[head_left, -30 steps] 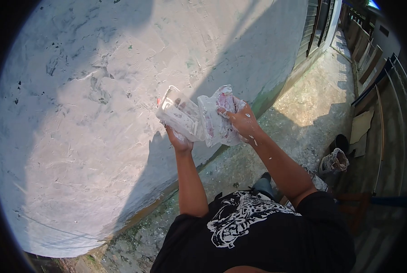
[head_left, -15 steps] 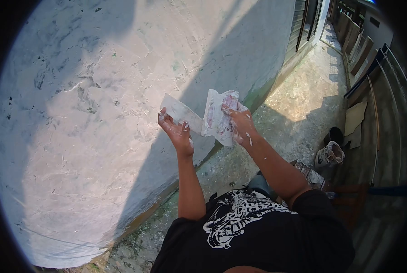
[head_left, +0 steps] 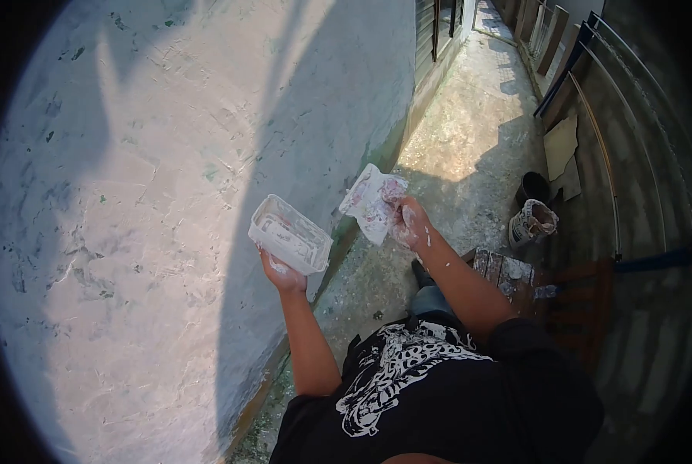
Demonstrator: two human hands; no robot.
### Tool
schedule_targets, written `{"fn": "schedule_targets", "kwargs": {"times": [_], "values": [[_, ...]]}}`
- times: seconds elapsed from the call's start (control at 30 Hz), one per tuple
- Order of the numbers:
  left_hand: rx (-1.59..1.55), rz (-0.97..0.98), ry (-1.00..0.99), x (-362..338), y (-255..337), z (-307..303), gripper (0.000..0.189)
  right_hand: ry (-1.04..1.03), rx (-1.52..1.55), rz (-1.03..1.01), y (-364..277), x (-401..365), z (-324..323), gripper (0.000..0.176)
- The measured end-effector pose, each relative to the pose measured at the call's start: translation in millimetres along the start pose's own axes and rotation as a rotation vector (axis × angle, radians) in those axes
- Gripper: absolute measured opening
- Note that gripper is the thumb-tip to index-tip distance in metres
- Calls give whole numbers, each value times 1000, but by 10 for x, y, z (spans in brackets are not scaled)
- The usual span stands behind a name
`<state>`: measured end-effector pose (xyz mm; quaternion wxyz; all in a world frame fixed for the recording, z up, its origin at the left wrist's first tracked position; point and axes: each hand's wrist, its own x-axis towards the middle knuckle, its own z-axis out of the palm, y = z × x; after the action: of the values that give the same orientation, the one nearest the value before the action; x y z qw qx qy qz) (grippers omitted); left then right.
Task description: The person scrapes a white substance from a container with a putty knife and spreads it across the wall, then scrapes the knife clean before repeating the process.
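My left hand (head_left: 282, 272) holds a white rectangular plastic tub (head_left: 290, 236) from below, its open side facing me and white paste smeared inside. To the right, my right hand (head_left: 410, 223) grips a paste-covered scraper (head_left: 371, 203), its wide edge pointing up and left toward the wall. Tub and scraper are apart. White smears cover the fingers and wrist of my right hand. Both hands are in front of the rough, patchy white wall (head_left: 168, 232).
On the concrete path (head_left: 454, 139) at the right stand a smeared white bucket (head_left: 531, 223) and a black bucket (head_left: 533, 188). A paste-spotted wooden bench (head_left: 504, 271) is near my right elbow. Boards and poles lean along the far right wall.
The tub has turned so that its inside faces me. The scraper has separated from it and tilted. My view has shifted, moving the wall and path left in the frame.
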<state>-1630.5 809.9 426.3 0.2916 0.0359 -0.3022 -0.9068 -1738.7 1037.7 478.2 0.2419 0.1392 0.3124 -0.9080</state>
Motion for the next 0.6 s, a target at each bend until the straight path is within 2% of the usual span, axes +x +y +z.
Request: {"fn": "schedule_targets", "kwargs": {"times": [0.07, 0.17, 0.3, 0.37, 0.5, 0.57, 0.6], "values": [[-123, -162, 98, 86, -202, 94, 52, -64, 80, -23, -141, 101, -229, 13], [-250, -295, 163, 298, -539, 185, 52, 33, -41, -59, -377, 366, -548, 11], [-264, -395, 152, 591, -1108, 170, 55, 213, -64, -34, -625, 937, -1000, 10], [-191, -435, 271, 768, -1436, 147, 58, 242, 32, -44, -797, 1204, -1145, 13], [-74, -476, 376, 1056, -2060, 107, 59, 166, 58, -79, -1072, 1932, -1632, 20], [26, -532, 429, 1205, -2339, 80, 59, 245, -154, 20, -1210, 2374, -1781, 28], [36, -536, 435, 1285, -2475, 57, 59, 250, -146, 28, -1181, 2664, -1946, 28]]}}
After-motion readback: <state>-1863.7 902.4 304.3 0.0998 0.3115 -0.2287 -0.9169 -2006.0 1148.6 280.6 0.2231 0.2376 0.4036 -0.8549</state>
